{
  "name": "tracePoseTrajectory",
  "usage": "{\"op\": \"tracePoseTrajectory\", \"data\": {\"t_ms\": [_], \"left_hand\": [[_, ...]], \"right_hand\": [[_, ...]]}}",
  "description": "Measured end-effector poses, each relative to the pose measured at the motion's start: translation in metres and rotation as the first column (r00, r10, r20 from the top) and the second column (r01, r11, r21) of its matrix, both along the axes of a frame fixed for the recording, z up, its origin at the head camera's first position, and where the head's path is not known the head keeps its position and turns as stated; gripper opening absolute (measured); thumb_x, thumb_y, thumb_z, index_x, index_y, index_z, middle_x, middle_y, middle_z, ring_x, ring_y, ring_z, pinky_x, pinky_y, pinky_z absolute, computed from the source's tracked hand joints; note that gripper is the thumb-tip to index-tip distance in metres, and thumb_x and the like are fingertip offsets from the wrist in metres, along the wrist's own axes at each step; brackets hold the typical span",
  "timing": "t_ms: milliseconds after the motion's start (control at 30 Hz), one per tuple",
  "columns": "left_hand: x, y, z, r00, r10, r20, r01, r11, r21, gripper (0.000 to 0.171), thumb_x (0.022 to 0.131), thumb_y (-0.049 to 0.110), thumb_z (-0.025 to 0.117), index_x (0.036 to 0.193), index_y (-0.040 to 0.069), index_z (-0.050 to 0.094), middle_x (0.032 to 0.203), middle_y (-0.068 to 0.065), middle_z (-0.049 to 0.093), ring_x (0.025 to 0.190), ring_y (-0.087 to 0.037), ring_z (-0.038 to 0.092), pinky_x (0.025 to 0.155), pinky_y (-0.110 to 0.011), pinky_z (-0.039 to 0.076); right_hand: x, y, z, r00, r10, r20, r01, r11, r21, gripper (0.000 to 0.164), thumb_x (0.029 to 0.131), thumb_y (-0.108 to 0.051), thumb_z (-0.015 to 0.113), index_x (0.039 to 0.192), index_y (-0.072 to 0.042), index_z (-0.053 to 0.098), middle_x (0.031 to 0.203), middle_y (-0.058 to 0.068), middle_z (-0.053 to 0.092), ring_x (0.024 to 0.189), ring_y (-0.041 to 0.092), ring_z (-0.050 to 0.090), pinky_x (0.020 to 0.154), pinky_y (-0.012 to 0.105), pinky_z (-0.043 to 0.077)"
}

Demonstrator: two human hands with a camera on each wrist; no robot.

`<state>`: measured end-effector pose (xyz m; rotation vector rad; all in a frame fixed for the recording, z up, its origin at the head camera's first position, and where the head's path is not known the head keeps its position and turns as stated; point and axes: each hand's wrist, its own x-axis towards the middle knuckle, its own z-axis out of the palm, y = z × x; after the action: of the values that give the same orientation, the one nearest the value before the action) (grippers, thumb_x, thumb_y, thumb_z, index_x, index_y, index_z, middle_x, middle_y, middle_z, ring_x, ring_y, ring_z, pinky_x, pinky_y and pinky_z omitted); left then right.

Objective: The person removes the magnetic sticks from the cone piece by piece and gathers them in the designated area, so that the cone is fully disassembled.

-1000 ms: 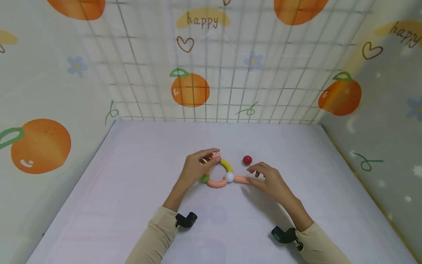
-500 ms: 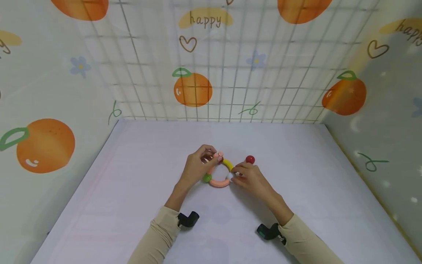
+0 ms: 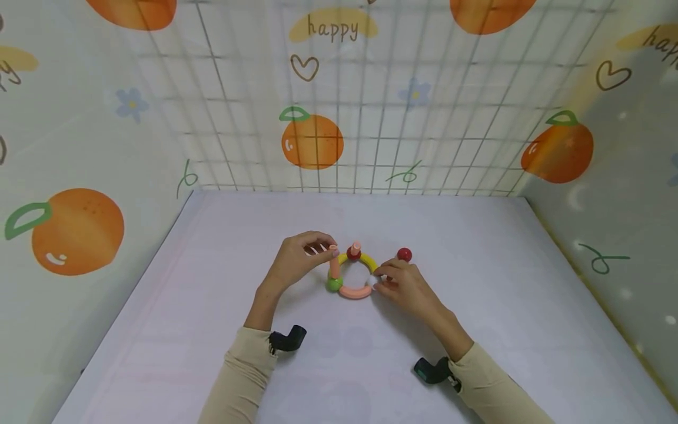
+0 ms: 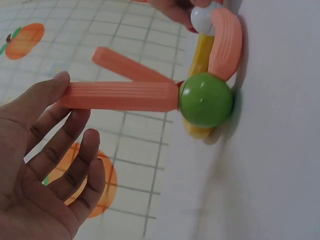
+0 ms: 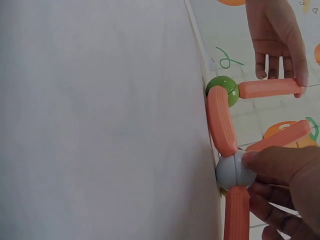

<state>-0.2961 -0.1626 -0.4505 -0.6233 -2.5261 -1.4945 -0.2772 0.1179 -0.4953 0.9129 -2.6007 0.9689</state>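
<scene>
My left hand (image 3: 296, 259) pinches the top end of a straight salmon-pink rod (image 4: 122, 96) between thumb and fingertips. That rod stands upright from a green ball (image 4: 206, 100) at the ring's left side. My right hand (image 3: 408, 285) holds the white ball (image 5: 232, 170) at the ring's right between thumb and fingers. Curved rods, a salmon one (image 3: 355, 292) in front and a yellow one (image 3: 368, 260) behind, join the balls. At the back, a dark red ball (image 3: 354, 254) carries another salmon rod (image 4: 132, 67). A further straight salmon rod (image 5: 236, 215) extends from the white ball, hidden in the head view.
One loose red ball (image 3: 405, 254) lies on the white table (image 3: 238, 235), just beyond my right hand. Patterned cloth walls with orange fruit prints and a wire grid (image 3: 360, 147) enclose the back and sides.
My left hand shifts left from beside the back red ball, and the rod on the green ball now stands upright. My right hand moves left from the outer salmon rod onto the white ball.
</scene>
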Motion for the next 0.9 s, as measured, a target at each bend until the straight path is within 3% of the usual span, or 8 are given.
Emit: {"op": "tracePoseTrajectory", "data": {"t_ms": [300, 633, 900], "left_hand": [[0.002, -0.022, 0.007, 1.000, -0.021, 0.016, 0.022, 0.998, -0.063, 0.013, 0.089, 0.034, 0.078, 0.100, 0.027, 0.075, 0.095, 0.013, 0.070, 0.088, -0.010, 0.063, 0.082, -0.035, 0.052], [0.003, -0.042, 0.009, 0.997, -0.019, 0.071, 0.027, 0.993, -0.117, 0.013, 0.088, 0.038, 0.078, 0.097, 0.029, 0.075, 0.095, 0.012, 0.070, 0.088, -0.011, 0.063, 0.085, -0.037, 0.050], [0.003, -0.065, 0.000, 0.990, -0.022, 0.138, 0.040, 0.991, -0.126, 0.019, 0.087, 0.040, 0.079, 0.102, 0.029, 0.076, 0.098, 0.010, 0.070, 0.092, -0.014, 0.063, 0.088, -0.040, 0.049]], "right_hand": [[0.001, -0.001, 0.000, 0.999, -0.024, 0.044, 0.025, 1.000, -0.010, 0.026, 0.080, -0.008, 0.086, 0.103, -0.003, 0.076, 0.101, 0.007, 0.069, 0.083, 0.016, 0.063, 0.073, 0.028, 0.057], [0.001, 0.000, -0.001, 1.000, -0.029, 0.010, 0.029, 1.000, 0.006, 0.024, 0.082, -0.008, 0.084, 0.103, -0.004, 0.076, 0.103, 0.008, 0.069, 0.083, 0.016, 0.062, 0.071, 0.030, 0.055], [0.002, -0.001, 0.000, 0.999, -0.038, 0.013, 0.038, 0.999, 0.021, 0.025, 0.081, -0.010, 0.085, 0.104, -0.004, 0.076, 0.105, 0.008, 0.069, 0.085, 0.018, 0.059, 0.071, 0.031, 0.054]]}}
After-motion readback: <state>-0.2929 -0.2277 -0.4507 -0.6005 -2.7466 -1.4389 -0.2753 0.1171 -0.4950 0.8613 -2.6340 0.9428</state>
